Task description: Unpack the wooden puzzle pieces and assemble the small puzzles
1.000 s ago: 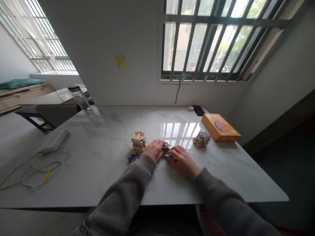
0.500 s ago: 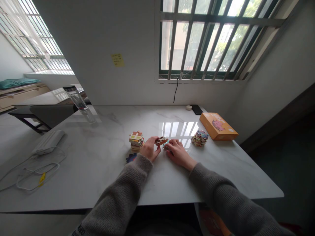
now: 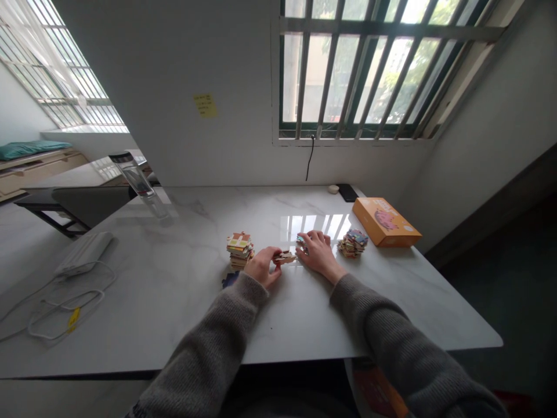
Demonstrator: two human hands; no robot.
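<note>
My left hand (image 3: 261, 267) is closed in a pinch on a small bunch of puzzle pieces (image 3: 285, 256), held just above the white marble table (image 3: 183, 290). My right hand (image 3: 319, 252) lies on the table with fingers spread over a few colourful pieces (image 3: 301, 240). A stack of puzzle pieces (image 3: 239, 248) stands just left of my left hand, with a dark blue piece (image 3: 227, 281) lying at its foot. A second stack (image 3: 352, 242) stands right of my right hand.
An orange puzzle box (image 3: 385, 222) lies at the right. A clear water bottle (image 3: 138, 181) stands at the back left. A white power adapter (image 3: 85, 252) with a coiled cable (image 3: 56, 305) lies at the left. A dark phone (image 3: 348, 192) rests near the wall.
My left hand has lifted a bunch of pieces off the pile between the hands. My right hand has slid away to the right and forward, spreading over the remaining pieces.
</note>
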